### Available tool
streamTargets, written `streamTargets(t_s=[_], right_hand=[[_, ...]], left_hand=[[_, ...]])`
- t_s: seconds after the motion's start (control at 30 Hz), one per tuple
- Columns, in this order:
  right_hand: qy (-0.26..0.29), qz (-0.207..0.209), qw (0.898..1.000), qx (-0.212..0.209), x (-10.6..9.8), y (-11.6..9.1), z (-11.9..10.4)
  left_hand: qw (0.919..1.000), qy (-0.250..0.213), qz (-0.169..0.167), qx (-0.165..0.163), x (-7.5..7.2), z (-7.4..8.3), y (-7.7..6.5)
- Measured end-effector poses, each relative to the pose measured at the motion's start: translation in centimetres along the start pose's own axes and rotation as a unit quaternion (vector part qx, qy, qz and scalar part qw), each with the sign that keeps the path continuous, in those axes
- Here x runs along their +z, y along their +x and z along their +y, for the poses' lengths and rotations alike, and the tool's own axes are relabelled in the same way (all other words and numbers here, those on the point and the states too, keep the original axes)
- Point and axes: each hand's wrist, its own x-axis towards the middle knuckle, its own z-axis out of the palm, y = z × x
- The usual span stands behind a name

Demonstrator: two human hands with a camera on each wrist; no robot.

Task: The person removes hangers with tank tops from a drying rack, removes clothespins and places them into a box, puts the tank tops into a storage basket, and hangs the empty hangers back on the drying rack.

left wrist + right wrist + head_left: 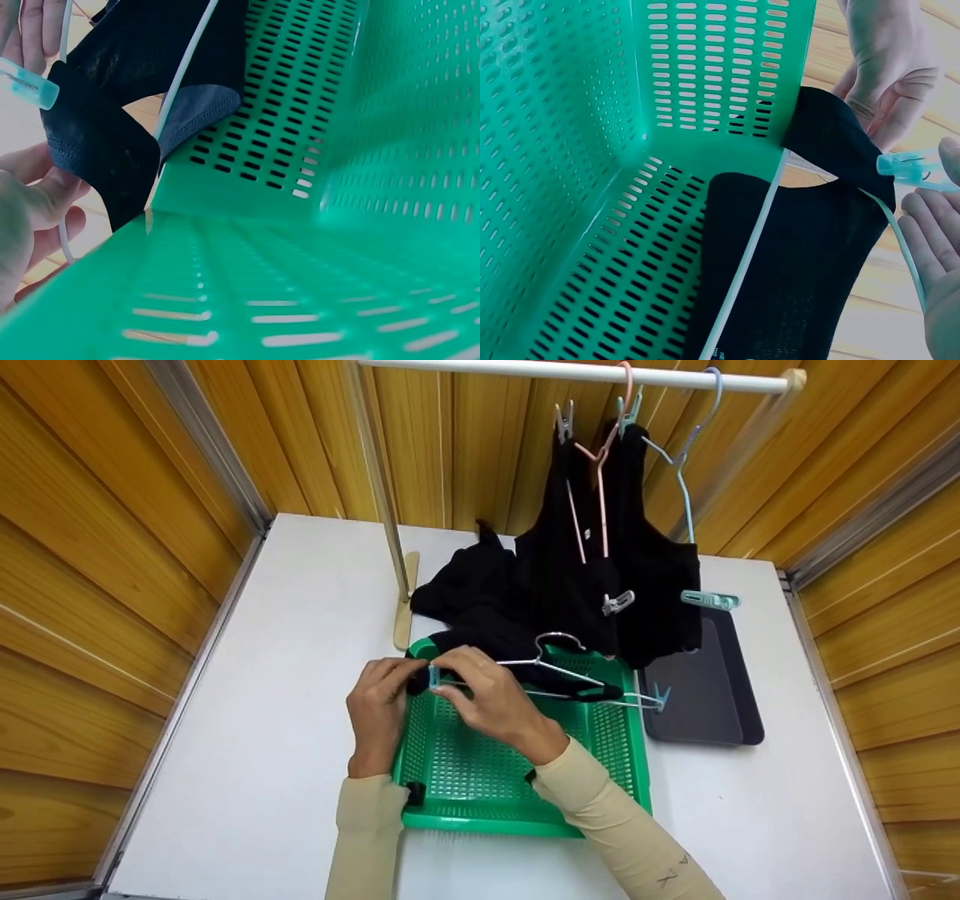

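Standing on the white desk [300, 660], the green basket [465, 821] has perforated walls and floor, and a black garment [780, 262] on a white hanger [742, 262] lies over its far part, some of the cloth hanging down inside the walls; more black cloth covers the far left rim. To the right, a dark grey tray [739, 682] is partly hidden behind hanging clothes. The hanger's long axis runs side to side across the basket, its hook pointing away from the person, and a second clothespin [660, 699] sits at its right end. At the left end, the left hand [375, 705] has a closed grip, thumb and fingers pinching the garment's strap. The right hand [487, 697] has a narrow grip, pinching a blue clothespin [434, 677] between thumb and fingers; the clothespin's nose points at the strap and meets its edge, but I cannot tell whether it has bitten the cloth. Behind the basket lies a heap of black cloth [469, 581]. Above the desk, a white rod [487, 369] carries black tops [660, 570] on a pink hanger [603, 502] and a blue hanger [684, 495], with several clothespins attached. Wood-plank walls [90, 585] enclose the desk at the back and both sides.
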Motion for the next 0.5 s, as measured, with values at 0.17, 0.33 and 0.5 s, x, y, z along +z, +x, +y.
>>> streamTargets(t_s=[0.17, 0.33, 0.5], right_hand=[[-0.004, 0.004, 1.0, -0.002, -0.2, -0.2, 0.1], [0.01, 0.02, 1.0, -0.006, -0.5, -0.6, 0.1], [0.039, 0.057, 0.998, -0.009, -1.2, -1.6, 0.2]], left_hand=[[0.9999, -0.006, 0.005, -0.006, 0.4, 0.2, 0.3], [0.9999, -0.004, 0.006, -0.012, 0.5, 0.2, 0.6], [0.9999, -0.002, 0.005, -0.014, 0.5, 0.1, 0.7]])
